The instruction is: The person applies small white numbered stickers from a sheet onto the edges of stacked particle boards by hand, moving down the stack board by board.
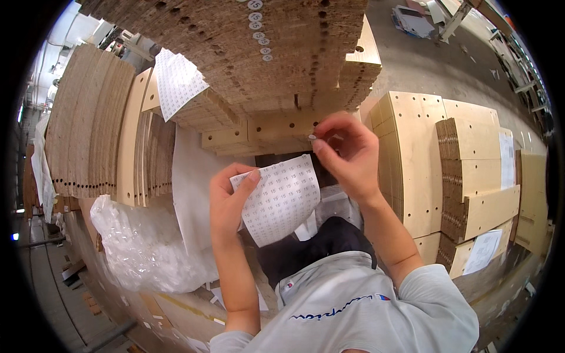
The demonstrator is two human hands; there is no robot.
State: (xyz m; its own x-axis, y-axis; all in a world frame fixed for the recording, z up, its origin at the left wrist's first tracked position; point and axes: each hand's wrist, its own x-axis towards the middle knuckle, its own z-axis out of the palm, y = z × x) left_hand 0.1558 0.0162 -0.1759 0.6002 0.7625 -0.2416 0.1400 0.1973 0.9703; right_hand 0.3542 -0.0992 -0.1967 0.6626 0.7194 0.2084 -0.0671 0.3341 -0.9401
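Mid-frame, the left hand [229, 194] pinches a sticker sheet [279, 200], likely light, limp and best held by its edge; the right hand [353, 156] pinches a small white sticker [312, 137].

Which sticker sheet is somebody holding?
The lower sheet, pinched in the left hand. The other sheet lies on stacked boards at upper left, with nobody touching it.

The left hand [228, 197] holds one white label sheet [279, 203]; the right hand [354, 154] pinches a small label [312, 137] near stacked boards [235, 56].
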